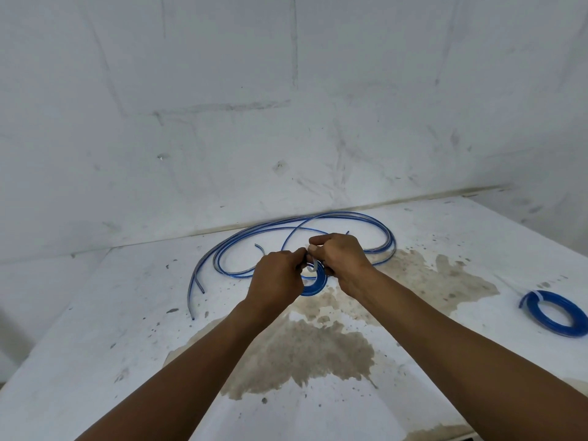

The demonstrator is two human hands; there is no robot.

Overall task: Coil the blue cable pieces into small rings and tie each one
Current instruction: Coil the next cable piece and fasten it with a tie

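One tied ring (555, 313) lies well right of the brown stain (305, 351); above it, left hand (276, 275) and right hand (340, 262) grip a second ring (315, 286), apparently fastening its white tie (313, 265), while loose cable (286, 230) waits beyond.

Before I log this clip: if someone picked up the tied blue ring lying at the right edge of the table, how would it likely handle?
The tied ring would probably lift as one bundle, since a white tie binds its turns. It likely feels light and springy: the loose cable pieces hold smooth arcs rather than lying limp. Lying flat on the table, it seems unlikely to roll.
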